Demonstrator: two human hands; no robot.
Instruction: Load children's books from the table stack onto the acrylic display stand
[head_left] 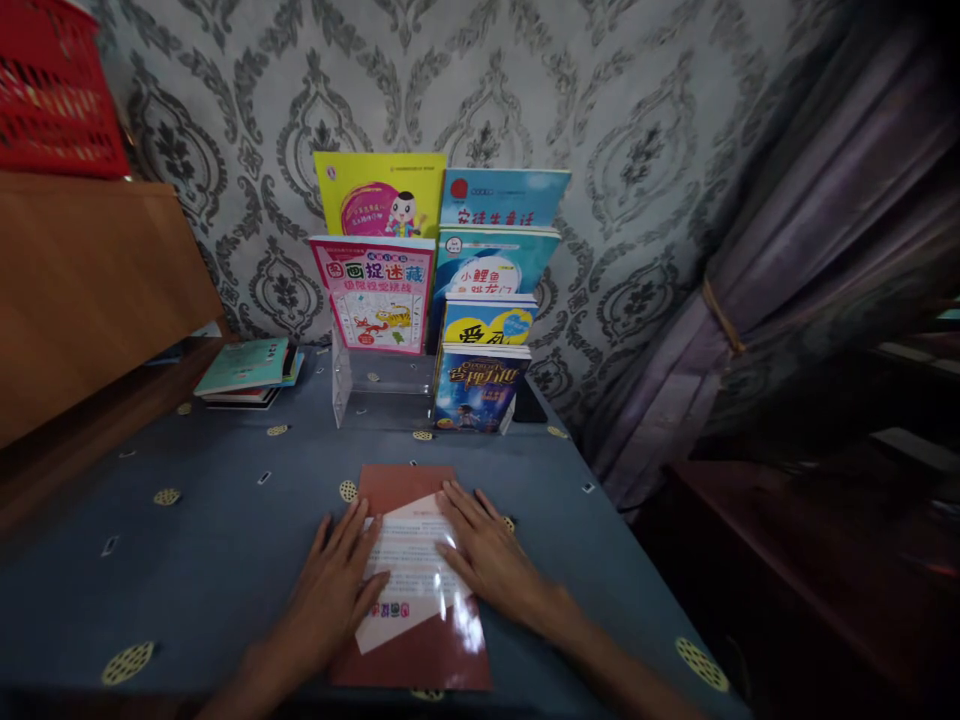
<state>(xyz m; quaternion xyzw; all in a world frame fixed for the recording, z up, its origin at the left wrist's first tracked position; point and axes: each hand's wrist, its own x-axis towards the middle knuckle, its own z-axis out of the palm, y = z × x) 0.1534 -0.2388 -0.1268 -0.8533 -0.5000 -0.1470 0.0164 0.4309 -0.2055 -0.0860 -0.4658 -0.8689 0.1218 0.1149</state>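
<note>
A glossy reddish-brown book (420, 655) lies flat on the table in front of me. Its cover has a slanted white panel of small print that appears upside down from here, with a few coloured characters near the bottom. My left hand (335, 575) rests on the book's left edge, fingers stretched out and apart. On the right edge lies my right hand (491, 555), also flat with its fingers extended. Neither hand grips anything. Light glares off the lower right of the cover, and both hands hide parts of its sides.
Beyond the book stands a clear tiered rack (382, 390) with several books, among them a pink picture book (382, 300) and a dark blue book (480, 390). A stack of books (244, 368) lies at left beside a wooden cabinet (97, 290) with a red basket (60, 100) on top.
</note>
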